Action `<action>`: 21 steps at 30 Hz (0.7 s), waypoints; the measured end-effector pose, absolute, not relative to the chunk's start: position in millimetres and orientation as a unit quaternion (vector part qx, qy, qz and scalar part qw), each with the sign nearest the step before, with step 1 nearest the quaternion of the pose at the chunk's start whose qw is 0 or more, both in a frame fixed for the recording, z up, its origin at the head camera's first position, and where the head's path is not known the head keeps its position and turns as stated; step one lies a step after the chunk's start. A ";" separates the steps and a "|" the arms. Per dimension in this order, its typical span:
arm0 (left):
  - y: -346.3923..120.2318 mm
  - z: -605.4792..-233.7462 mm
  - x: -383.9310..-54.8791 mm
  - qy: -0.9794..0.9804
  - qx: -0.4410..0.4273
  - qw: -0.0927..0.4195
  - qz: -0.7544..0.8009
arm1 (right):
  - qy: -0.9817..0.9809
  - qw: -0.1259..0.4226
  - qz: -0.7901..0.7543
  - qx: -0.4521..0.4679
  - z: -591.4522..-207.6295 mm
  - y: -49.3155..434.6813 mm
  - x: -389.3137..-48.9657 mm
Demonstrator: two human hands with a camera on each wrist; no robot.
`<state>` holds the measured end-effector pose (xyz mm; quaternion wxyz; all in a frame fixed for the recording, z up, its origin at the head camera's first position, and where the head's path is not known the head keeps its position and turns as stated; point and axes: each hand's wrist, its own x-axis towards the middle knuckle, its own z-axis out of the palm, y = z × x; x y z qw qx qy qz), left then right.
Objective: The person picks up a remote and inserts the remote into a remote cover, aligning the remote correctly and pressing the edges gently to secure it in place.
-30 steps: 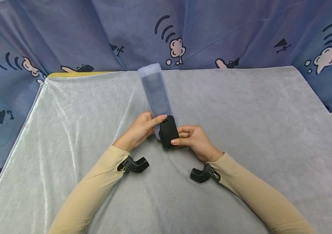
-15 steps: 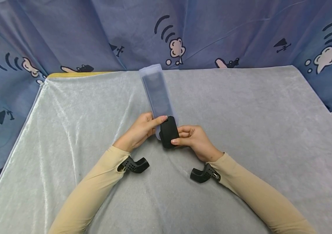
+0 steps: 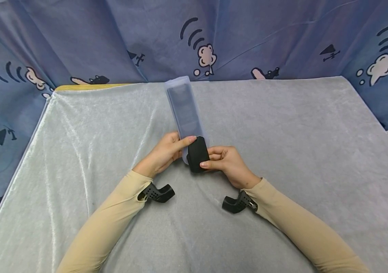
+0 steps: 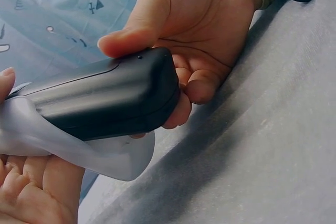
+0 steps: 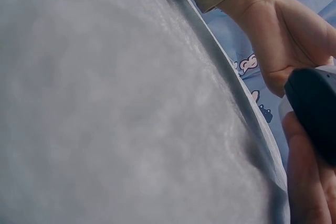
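Observation:
A black case point(image 3: 198, 155) with rounded corners is held between both hands over the middle of the table. A long translucent plastic sleeve point(image 3: 184, 106) lies behind it, tilted and reaching toward the back edge. My left hand point(image 3: 164, 151) grips the sleeve, its thumb on the case's top edge and its other fingers behind. My right hand point(image 3: 229, 165) pinches the case's lower right side, thumb in front. In the left wrist view, the case point(image 4: 110, 93) shows a seam and a small hole, and the sleeve point(image 4: 79, 148) bends along its underside. The right wrist view shows only part of the case point(image 5: 315, 108).
A grey velvety cloth point(image 3: 300, 144) covers the table, with a yellow strip point(image 3: 91, 87) along its back left edge. Blue printed curtains point(image 3: 262, 34) hang behind and at both sides. Black wrist mounts point(image 3: 160, 192) stick out from the beige sleeves.
The plastic sleeve's far end has shifted slightly right and toward me. The top of the case has dipped a little with my left thumb. My right hand has stayed nearly still.

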<state>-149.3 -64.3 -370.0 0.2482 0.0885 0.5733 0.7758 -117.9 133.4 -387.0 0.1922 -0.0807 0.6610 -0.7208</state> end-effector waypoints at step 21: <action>-65.8 -369.2 -152.7 0.575 0.071 0.248 0.776 | 0.657 0.212 -0.720 -0.079 -388.2 133.9 -120.2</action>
